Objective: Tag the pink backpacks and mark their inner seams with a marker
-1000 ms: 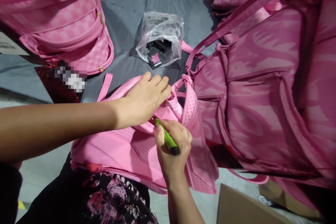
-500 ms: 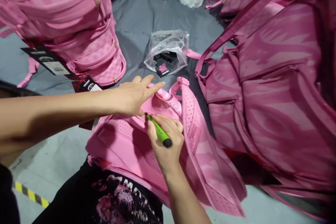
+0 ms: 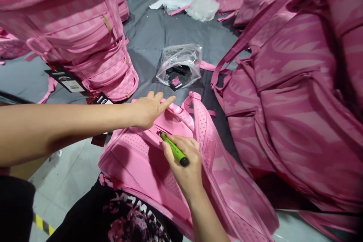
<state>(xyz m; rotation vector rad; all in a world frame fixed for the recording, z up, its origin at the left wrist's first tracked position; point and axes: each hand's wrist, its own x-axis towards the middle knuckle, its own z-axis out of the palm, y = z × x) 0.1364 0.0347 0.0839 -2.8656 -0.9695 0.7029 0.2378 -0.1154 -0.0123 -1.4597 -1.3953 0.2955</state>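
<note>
A pink backpack (image 3: 133, 159) rests against my lap and the table edge, its padded back panel and dotted straps facing up. My left hand (image 3: 149, 110) lies across its top edge beside the carry handle, fingers stretched and apart. In my right hand (image 3: 187, 159) is a green marker (image 3: 174, 148) with a black end. Its tip points at the upper back panel near a small dark red spot; whether it touches the fabric I cannot tell. Just beyond sits a clear plastic bag (image 3: 181, 55) holding black tags, one with a pink emblem.
A checked pink backpack (image 3: 82, 26) with black hang tags (image 3: 68, 81) stands at the left. Patterned pink backpacks (image 3: 297, 94) fill the right side. On the grey table cover (image 3: 147, 26) lie crumpled plastic (image 3: 202, 7) and white paper (image 3: 167, 3). Another person's arms show at the far end.
The view has tilted up slightly, so more of the far table shows. My left hand stays spread on the backpack, and the marker remains in my right hand near the same spot.
</note>
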